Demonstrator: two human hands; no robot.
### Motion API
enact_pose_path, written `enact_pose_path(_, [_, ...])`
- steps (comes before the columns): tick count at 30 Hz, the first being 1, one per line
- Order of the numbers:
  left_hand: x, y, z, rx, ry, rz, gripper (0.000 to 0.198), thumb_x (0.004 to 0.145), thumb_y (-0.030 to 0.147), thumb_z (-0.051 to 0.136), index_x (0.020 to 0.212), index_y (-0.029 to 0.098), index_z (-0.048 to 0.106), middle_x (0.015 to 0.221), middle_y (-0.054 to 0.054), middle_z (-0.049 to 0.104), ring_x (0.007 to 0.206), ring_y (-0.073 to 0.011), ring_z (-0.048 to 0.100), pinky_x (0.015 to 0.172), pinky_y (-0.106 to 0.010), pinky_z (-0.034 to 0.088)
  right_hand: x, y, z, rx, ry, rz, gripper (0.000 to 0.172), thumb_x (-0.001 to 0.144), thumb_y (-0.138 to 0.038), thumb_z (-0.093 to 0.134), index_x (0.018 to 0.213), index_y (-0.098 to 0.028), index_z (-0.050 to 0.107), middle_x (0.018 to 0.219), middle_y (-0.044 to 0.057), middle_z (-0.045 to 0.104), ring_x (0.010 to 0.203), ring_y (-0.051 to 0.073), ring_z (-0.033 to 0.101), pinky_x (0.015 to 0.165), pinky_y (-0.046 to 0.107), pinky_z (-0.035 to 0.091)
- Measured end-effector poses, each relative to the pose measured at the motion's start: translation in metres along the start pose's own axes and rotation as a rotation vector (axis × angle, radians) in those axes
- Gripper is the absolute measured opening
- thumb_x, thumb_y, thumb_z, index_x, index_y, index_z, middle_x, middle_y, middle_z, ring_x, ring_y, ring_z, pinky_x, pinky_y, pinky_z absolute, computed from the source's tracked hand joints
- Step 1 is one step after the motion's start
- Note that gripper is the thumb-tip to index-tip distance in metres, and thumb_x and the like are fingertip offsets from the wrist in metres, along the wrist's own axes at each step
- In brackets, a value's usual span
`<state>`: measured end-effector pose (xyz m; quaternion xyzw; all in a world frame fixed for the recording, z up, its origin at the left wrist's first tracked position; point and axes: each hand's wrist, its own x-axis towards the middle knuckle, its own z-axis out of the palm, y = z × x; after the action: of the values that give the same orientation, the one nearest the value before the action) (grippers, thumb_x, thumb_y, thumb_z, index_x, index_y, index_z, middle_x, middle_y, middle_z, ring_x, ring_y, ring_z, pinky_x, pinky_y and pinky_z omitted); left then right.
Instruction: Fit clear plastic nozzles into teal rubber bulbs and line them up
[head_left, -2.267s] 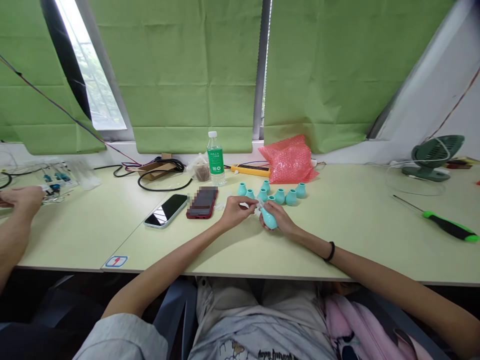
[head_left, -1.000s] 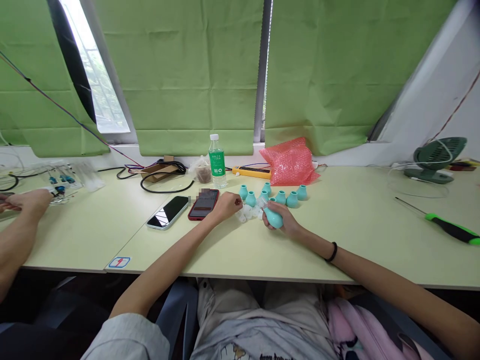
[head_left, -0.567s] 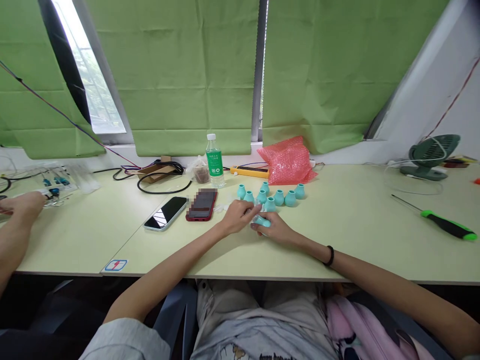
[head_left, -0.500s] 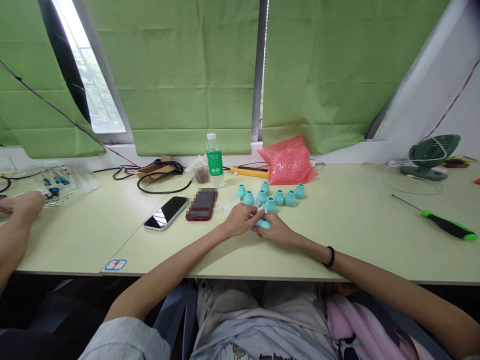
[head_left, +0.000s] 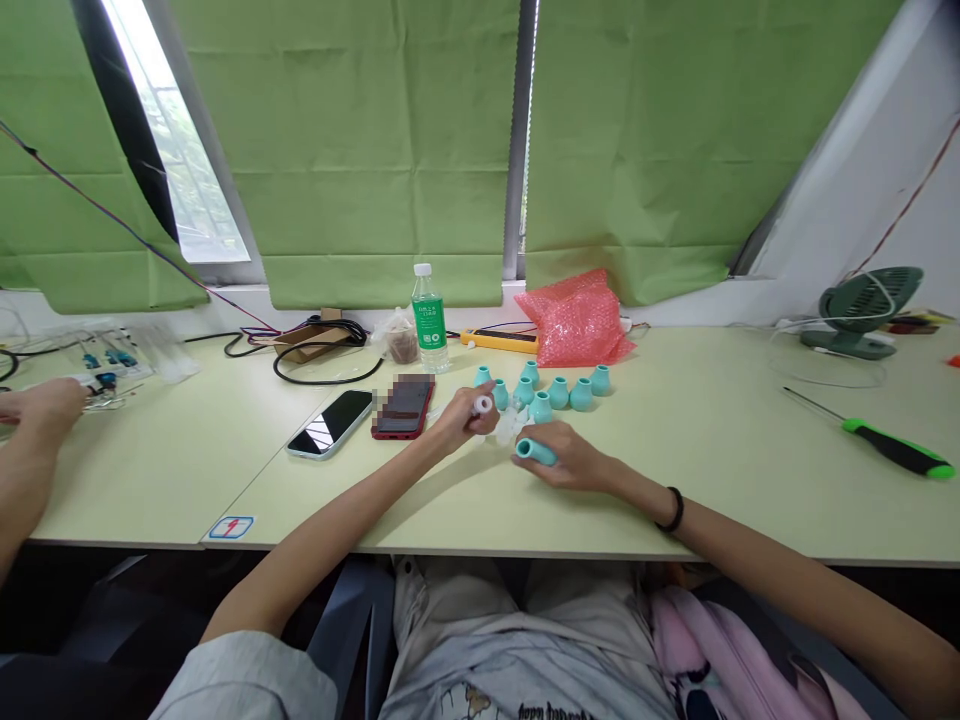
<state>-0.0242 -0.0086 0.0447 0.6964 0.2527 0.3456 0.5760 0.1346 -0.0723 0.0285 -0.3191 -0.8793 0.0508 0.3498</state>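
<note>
My left hand [head_left: 459,420] is closed around a small white tubular piece [head_left: 482,405], its round end with a dark hole facing me. To the right, my right hand [head_left: 566,456] grips a hollow teal tube-shaped piece [head_left: 535,452] with its open end pointing left and toward me. The two pieces are apart. Between and behind my hands lies a small heap of translucent whitish pieces [head_left: 510,426], partly covered. Just beyond stand several teal bulb-shaped pieces with open necks [head_left: 558,394].
Left of my hands lie a red-cased phone [head_left: 403,408] and a light-cased phone [head_left: 331,424]. Farther back are a water bottle [head_left: 430,322], a pink bubble-wrap bag [head_left: 577,322] and a yellow tool [head_left: 498,341]. A screwdriver [head_left: 896,447] and fan [head_left: 866,312] are right; another person's hand [head_left: 45,410] is far left.
My hands have moved apart. The left shifted left with the white tubular piece upright in view; the right moved slightly right and down, with the teal piece's open end showing.
</note>
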Motion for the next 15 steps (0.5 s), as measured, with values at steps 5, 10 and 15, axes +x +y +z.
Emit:
enact_pose_path(5, [-0.002, -0.003, -0.003, 0.710, 0.276, 0.171, 0.044, 0.075, 0.052, 0.029, 0.058, 0.014, 0.043, 0.046, 0.003, 0.038, 0.044, -0.0077, 0.038, 0.044, -0.020, 0.026, -0.005, 0.023, -0.035, -0.078, 0.185, 0.163, 0.018, 0.075, -0.035, 0.043, 0.075, -0.017, 0.047, 0.066, 0.001, 0.049, 0.059, 0.012, 0.044, 0.057, 0.024, 0.036])
enact_pose_path(10, [-0.004, -0.016, 0.013, 1.325, 0.121, 0.262, 0.028, 0.077, 0.043, 0.036, 0.084, 0.019, 0.048, 0.071, -0.002, 0.052, 0.069, -0.0151, 0.049, 0.054, -0.023, 0.033, -0.030, 0.065, -0.064, -0.246, 0.282, 0.375, 0.025, 0.079, -0.041, 0.033, 0.079, -0.018, 0.044, 0.075, 0.003, 0.049, 0.069, 0.015, 0.047, 0.062, 0.027, 0.037])
enact_pose_path(15, [-0.004, -0.023, 0.016, 1.352, 0.063, 0.298, 0.024, 0.077, 0.037, 0.040, 0.093, 0.020, 0.046, 0.086, -0.002, 0.051, 0.078, -0.0146, 0.049, 0.061, -0.023, 0.037, -0.047, 0.097, -0.067, -0.468, 0.192, 0.623, 0.036, 0.076, -0.050, 0.030, 0.089, -0.020, 0.045, 0.085, 0.006, 0.052, 0.075, 0.019, 0.050, 0.058, 0.028, 0.037])
